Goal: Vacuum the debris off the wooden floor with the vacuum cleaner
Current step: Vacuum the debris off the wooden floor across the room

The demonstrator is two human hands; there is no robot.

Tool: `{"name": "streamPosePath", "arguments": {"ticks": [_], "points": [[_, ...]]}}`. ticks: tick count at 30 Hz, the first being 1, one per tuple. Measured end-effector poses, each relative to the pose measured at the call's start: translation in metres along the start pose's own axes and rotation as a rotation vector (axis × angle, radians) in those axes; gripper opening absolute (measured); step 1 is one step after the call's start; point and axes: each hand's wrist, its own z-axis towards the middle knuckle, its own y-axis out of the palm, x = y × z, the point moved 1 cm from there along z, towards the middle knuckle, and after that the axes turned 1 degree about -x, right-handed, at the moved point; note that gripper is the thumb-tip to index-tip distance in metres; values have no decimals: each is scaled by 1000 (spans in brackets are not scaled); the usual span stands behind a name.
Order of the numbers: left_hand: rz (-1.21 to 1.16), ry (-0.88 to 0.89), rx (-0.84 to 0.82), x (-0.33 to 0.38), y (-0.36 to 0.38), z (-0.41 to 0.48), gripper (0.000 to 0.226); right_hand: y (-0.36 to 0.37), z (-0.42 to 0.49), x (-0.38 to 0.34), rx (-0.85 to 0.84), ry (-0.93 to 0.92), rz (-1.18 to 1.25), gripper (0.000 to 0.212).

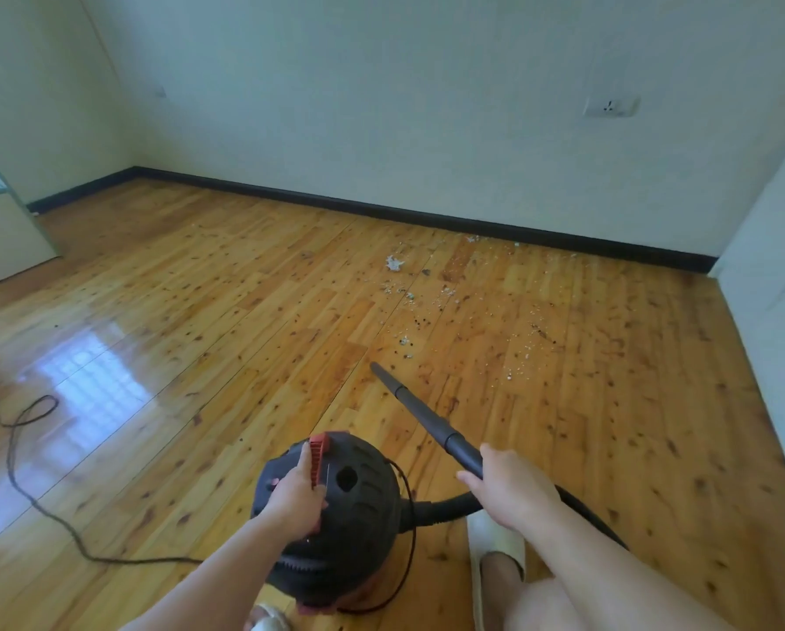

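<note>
Two hands busy: left hand [296, 496] on vacuum [336, 516], right hand [506, 485] gripping wand [427, 414].

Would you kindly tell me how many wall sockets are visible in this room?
2: one socket on the far wall at upper right, and a fainter one near the left corner, too blurred to confirm. Others may lie outside the view.

Soft daylight where I stand; window glare left of the vacuum cleaner [336, 507] on the wooden floor [154, 311]; edges bow; slight blur.

Bare, sleeveless forearms; pale cream slipper [495, 546] on one foot.
</note>
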Motion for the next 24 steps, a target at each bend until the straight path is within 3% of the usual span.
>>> {"name": "streamPosePath", "arguments": {"ticks": [12,24], "points": [[236,51,-6,-4,5,-4,90,-9,-3,14,33,173,-50,37],[268,79,-25,-5,14,-17,89,-15,-36,15,1,101,-49,43]]}}
